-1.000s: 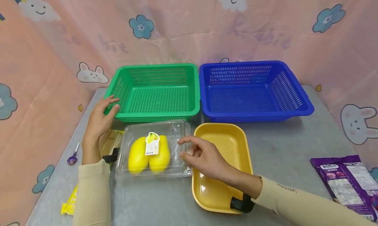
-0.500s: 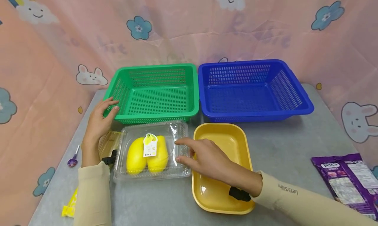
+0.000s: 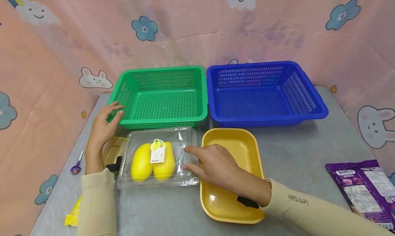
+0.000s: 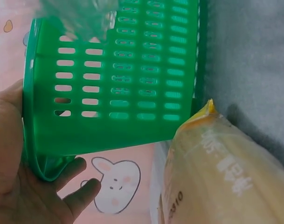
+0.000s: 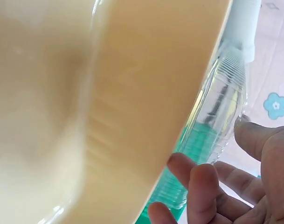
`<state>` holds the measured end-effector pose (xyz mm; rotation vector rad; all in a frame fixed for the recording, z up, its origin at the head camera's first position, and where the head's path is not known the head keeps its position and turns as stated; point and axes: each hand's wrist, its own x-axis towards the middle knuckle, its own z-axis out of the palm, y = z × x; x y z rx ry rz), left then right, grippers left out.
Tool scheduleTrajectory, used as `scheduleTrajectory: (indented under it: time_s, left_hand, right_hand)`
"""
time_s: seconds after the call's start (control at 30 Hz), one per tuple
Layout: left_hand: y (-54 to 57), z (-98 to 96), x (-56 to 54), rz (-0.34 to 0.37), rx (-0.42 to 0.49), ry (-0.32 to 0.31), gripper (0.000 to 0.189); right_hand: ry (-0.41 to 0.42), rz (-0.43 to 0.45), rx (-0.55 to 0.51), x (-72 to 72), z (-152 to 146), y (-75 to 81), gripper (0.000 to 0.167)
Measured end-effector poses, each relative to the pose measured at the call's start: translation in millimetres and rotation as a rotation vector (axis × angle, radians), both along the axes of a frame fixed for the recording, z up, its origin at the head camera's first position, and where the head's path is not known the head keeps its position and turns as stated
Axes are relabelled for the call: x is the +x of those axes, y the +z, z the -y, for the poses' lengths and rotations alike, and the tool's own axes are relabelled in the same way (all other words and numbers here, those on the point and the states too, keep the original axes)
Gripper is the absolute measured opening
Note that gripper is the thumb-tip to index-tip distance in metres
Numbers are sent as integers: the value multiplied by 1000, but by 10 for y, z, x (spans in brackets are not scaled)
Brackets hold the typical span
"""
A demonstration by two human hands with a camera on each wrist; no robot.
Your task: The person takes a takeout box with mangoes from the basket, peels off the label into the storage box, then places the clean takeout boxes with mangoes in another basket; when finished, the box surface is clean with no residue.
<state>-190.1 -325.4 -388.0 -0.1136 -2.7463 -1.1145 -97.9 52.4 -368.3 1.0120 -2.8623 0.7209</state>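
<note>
Two mangoes (image 3: 142,163) lie beneath a printed label (image 3: 158,151) in a clear plastic clamshell (image 3: 182,178), resting on the gray tabletop (image 3: 293,150) just in front of a green basket (image 3: 160,121). The handling looks barely begun: the clamshell sits outside the basket, apparently closed, and a firm hold on it remains to be made. A right hand (image 3: 217,163) reaches across a yellow tray (image 3: 231,208), thumb and forefinger parted over the clamshell's right edge, gripping nothing; contact is unclear. A left hand (image 3: 104,127), fingers loosely bent, is at the green basket's left rim, with no grip visible. Beyond are a blue basket (image 3: 268,119), a lollipop (image 3: 75,169) and a purple bag (image 3: 361,191). The left-wrist camera reveals printing on a translucent packet (image 4: 221,168), unreadable from above; the right-wrist camera exposes lower fingers hidden from the head view, which alone clearly shows both mangoes.
</note>
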Motion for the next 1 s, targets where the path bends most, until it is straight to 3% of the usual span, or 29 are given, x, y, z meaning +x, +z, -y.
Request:
scheduleTrajectory:
  time_s: [0.17, 0.6, 0.73, 0.9, 1.0]
  left_hand:
    - [7, 21, 27, 6, -3, 7, 49]
    - [54, 24, 21, 34, -12, -33, 49]
    - [192, 94, 119, 86, -15, -24, 50]
    - [477, 108, 334, 64, -23, 36, 47]
    - [614, 6, 431, 92, -31, -35, 40]
  right_hand:
    - [9, -26, -21, -3, 1, -29, 46]
    - [-35, 115, -118, -91, -62, -30, 42]
    - [-29, 108, -126, -134, -88, -29, 41]
    - [-7, 95, -148, -205, -109, -37, 39]
    - [14, 90, -190, -247, -93, -38, 37]
